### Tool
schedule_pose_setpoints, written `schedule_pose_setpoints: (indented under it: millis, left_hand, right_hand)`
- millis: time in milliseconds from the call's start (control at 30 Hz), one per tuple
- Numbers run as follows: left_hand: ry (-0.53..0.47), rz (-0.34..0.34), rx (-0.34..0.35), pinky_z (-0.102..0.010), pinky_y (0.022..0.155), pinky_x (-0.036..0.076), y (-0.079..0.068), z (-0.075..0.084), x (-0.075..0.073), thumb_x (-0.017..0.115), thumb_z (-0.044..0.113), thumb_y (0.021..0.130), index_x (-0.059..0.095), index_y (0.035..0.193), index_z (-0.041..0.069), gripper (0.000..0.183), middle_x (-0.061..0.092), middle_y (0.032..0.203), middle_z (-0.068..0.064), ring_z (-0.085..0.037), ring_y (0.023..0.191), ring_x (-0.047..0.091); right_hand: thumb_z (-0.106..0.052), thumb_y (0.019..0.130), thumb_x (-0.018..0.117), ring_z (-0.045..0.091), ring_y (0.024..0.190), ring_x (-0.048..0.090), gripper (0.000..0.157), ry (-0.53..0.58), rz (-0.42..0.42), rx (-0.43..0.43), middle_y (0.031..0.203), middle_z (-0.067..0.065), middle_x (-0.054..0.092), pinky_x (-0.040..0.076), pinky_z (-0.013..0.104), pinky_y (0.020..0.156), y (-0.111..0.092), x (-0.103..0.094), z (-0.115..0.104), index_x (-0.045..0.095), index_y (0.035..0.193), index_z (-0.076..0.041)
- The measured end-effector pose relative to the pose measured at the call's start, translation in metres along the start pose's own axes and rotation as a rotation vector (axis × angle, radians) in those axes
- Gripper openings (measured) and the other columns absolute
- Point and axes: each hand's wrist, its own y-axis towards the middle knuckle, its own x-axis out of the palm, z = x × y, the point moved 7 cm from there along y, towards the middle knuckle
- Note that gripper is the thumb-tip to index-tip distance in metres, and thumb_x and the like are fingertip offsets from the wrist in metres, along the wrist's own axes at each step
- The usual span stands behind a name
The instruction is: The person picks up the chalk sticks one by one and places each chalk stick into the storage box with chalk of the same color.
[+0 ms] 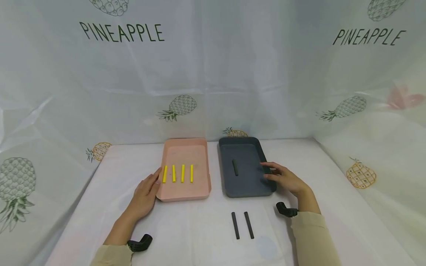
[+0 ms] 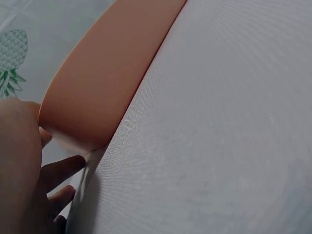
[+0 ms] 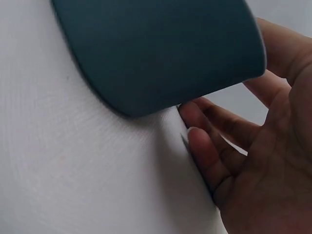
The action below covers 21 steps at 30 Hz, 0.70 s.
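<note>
1. The pink tray [image 1: 186,191] lies left of the head view's centre; the left hand [image 1: 144,195] rests along its left rim, fingers relaxed, unclamped.
2. The dark grey tray [image 1: 249,187] lies right of centre; the right hand [image 1: 288,181] meets its right rim, thumb and forefinger apart.
3. Light, level pressure should suit both; tilting could roll the four yellow sticks [image 1: 182,173] or the single dark stick [image 1: 235,167] inside.
4. Two loose black sticks [image 1: 249,225], lower right of centre, deserve clearance.

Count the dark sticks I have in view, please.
3: one stick lies inside the dark gray tray; two lie on the white tabletop in front of it, a left one and a right one.
</note>
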Motion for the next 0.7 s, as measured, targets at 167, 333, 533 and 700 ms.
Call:
schedule_pose_setpoints:
  millis: [167, 333, 533, 700]
  left_hand:
    - [-0.003, 0.017, 0.038, -0.076, 0.12, 0.017, 0.001, 0.008, -0.002, 0.032, 0.047, 0.112, 0.016, 0.167, 0.034, 0.059, 0.027, 0.171, -0.018, -0.05, 0.156, 0.02]
    - [0.009, 0.018, 0.057, -0.076, 0.12, 0.019, 0.001, 0.014, -0.003, 0.038, 0.049, 0.111, 0.018, 0.168, 0.029, 0.063, 0.026, 0.17, -0.021, -0.051, 0.156, 0.02]
    - [0.05, 0.037, 0.082, -0.076, 0.119, 0.019, -0.004, 0.025, -0.003, 0.045, 0.047, 0.109, 0.026, 0.166, 0.02, 0.066, 0.026, 0.169, -0.022, -0.05, 0.156, 0.017]
    - [0.108, 0.081, 0.164, -0.078, 0.118, 0.02, -0.01, 0.05, -0.003, 0.057, 0.042, 0.105, 0.036, 0.161, 0.014, 0.066, 0.028, 0.168, -0.022, -0.052, 0.156, 0.014]
  right_hand:
    - [-0.036, 0.101, 0.068, 0.042, 0.155, 0.026, 0.056, 0.045, 0.008, -0.005, 0.168, 0.009, 0.031, 0.025, 0.068, 0.122, 0.002, -0.002, 0.007, 0.05, 0.153, -0.029]
    - [-0.034, 0.101, 0.068, 0.044, 0.158, 0.019, 0.056, 0.066, 0.009, -0.001, 0.17, 0.01, 0.028, 0.019, 0.069, 0.125, 0.004, -0.001, 0.012, 0.049, 0.153, -0.028]
    - [-0.035, 0.1, 0.069, 0.049, 0.159, 0.011, 0.057, 0.045, -0.004, -0.004, 0.173, 0.009, 0.023, 0.018, 0.071, 0.124, 0.003, -0.001, 0.013, 0.049, 0.153, -0.03]
    - [-0.034, 0.101, 0.068, 0.05, 0.159, 0.01, 0.057, 0.05, -0.007, -0.02, 0.173, 0.01, 0.022, 0.018, 0.07, 0.124, 0.001, -0.002, 0.014, 0.048, 0.154, -0.029]
